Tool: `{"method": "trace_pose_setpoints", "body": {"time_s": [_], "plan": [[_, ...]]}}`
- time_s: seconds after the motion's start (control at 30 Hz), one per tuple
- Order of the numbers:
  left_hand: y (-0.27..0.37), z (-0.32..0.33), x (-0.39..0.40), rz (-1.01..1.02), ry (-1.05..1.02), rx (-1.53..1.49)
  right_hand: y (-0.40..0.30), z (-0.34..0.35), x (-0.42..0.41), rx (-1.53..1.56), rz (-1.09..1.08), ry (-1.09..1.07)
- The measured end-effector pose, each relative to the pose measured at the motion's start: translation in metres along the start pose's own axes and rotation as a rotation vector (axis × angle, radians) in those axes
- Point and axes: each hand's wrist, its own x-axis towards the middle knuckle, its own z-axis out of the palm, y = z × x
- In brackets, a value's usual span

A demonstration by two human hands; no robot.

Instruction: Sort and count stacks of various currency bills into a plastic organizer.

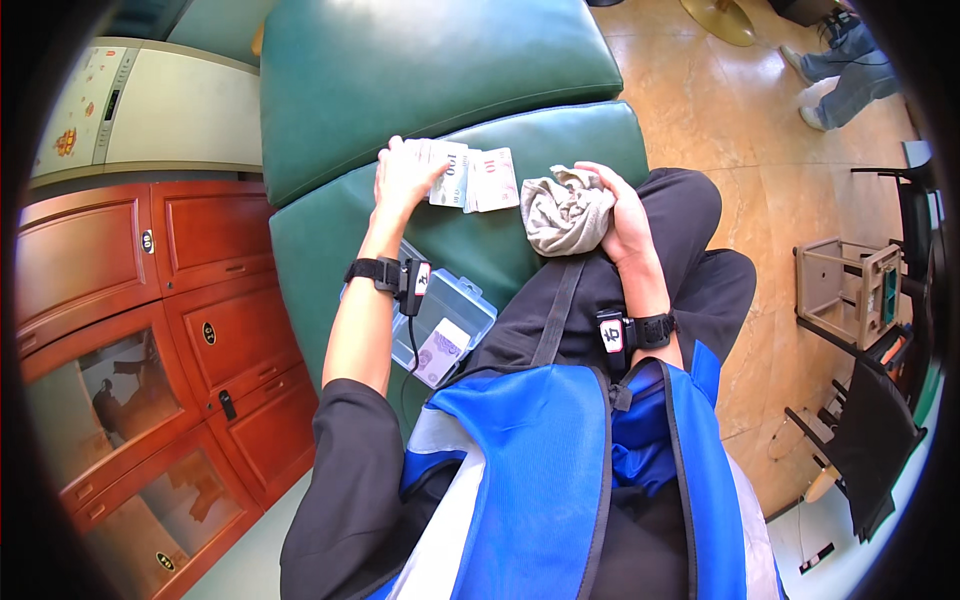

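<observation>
Stacks of banknote-like paper slips (pixel 491 178), printed with writing, lie side by side on a green padded seat (pixel 450 247). My left hand (pixel 403 176) is over the left end of the row, its fingers and thumb gripping the slips there. In my right hand (pixel 626 217) is a crumpled grey-beige cloth (pixel 568 214), bunched into a round shape above my thigh. The fingers curl around its right side; what it may contain is hidden. Under my left forearm stands an open clear plastic case (pixel 469 296), partly covered by the arm. Inside it lie purple-and-white printed slips (pixel 442 352).
Red wooden cabinets (pixel 232 322) line the left side, beside a pale appliance (pixel 187 112). A brown stool frame (pixel 847 292) and a black folding chair (pixel 862 450) stand at right. Another person's legs (pixel 855 75) show at upper right. A thin cable (pixel 412 345) hangs from my left wrist device.
</observation>
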Motion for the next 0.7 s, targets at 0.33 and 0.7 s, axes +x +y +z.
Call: {"method": "trace_pose_setpoints", "body": {"time_s": [0.33,0.7], "plan": [[0.003,0.014,-0.017,0.202,0.066,-0.124,0.0,0.0,0.003,0.0,-0.006,-0.013],[-0.039,0.019,-0.029,0.44,0.189,0.154,-0.009,0.003,0.005,-0.045,0.067,-0.005]]}}
